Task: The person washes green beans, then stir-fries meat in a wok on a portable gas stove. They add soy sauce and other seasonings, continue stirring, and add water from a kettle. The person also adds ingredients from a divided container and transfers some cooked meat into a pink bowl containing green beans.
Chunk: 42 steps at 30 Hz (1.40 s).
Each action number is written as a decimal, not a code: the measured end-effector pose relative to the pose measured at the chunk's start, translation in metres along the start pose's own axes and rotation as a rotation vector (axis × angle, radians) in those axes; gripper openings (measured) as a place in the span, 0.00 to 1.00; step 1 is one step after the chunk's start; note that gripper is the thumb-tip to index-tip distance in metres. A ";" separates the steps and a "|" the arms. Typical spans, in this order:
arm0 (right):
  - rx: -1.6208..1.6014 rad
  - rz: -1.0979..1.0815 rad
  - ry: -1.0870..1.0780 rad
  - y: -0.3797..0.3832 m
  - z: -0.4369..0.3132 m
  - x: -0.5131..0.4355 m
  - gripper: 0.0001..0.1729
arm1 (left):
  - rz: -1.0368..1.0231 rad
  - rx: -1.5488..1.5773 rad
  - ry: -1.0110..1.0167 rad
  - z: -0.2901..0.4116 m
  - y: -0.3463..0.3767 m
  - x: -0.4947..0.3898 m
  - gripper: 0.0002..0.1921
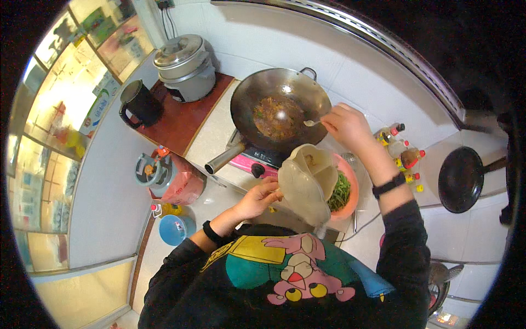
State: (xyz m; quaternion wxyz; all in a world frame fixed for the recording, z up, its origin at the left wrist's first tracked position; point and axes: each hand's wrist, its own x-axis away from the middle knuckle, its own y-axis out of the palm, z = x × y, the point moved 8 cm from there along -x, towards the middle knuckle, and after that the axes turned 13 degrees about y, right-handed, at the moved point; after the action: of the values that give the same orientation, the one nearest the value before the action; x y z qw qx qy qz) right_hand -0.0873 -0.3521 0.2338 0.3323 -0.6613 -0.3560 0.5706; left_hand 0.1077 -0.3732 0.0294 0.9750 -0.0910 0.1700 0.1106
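Note:
My left hand (259,199) grips the edge of a cream-coloured seasoning container (302,189) with divided compartments, held tilted in front of my chest. Between the fingers of my right hand (347,123) is a small spoon (311,122), its bowl over the right side of a steel wok (242,88). What the spoon carries is too small to name. Brownish food (273,119) in liquid lies in the wok's bottom. Under the wok is a portable gas stove (263,158) with a pink front and a black knob. The wok's tubular handle (226,158) points towards my left.
Partly behind the container, a pink basin (347,209) holds cut green vegetables (341,191). Several sauce bottles (411,158) stand right, near a black frying pan (460,179). Left are a rice cooker (185,70), a dark jug (141,105), a gas cylinder (156,172) and a blue bucket (172,230).

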 end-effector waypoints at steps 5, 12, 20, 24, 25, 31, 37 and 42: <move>-0.175 0.041 0.241 -0.049 -0.008 0.050 0.05 | -0.004 0.077 -0.074 -0.003 -0.002 -0.005 0.13; -0.091 0.029 0.299 -0.043 -0.025 0.121 0.17 | -0.058 0.280 -0.127 0.000 0.039 -0.040 0.14; -0.119 0.436 1.003 -0.114 0.040 0.302 0.11 | -0.080 0.856 -0.429 -0.061 0.150 -0.107 0.14; -0.181 0.478 1.271 -0.114 0.037 0.391 0.09 | -0.107 0.517 -0.496 -0.096 0.224 -0.160 0.13; -0.231 0.467 1.364 -0.111 0.034 0.412 0.10 | -0.067 0.577 -0.555 -0.106 0.248 -0.172 0.14; -0.215 0.506 1.494 -0.109 0.017 0.482 0.09 | 0.222 0.382 -0.893 -0.189 0.364 -0.212 0.19; -0.114 0.537 1.555 -0.114 -0.001 0.533 0.07 | 0.142 0.367 -0.909 -0.274 0.437 -0.226 0.13; -0.147 0.440 1.645 -0.100 -0.005 0.567 0.08 | -0.097 0.433 -0.817 -0.295 0.450 -0.242 0.12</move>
State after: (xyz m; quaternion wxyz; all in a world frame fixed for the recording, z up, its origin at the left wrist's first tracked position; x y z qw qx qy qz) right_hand -0.0379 0.1821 0.0255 0.3229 -0.9391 0.0988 -0.0639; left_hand -0.3172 -0.0493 -0.2212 0.9626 0.1581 -0.2134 0.0535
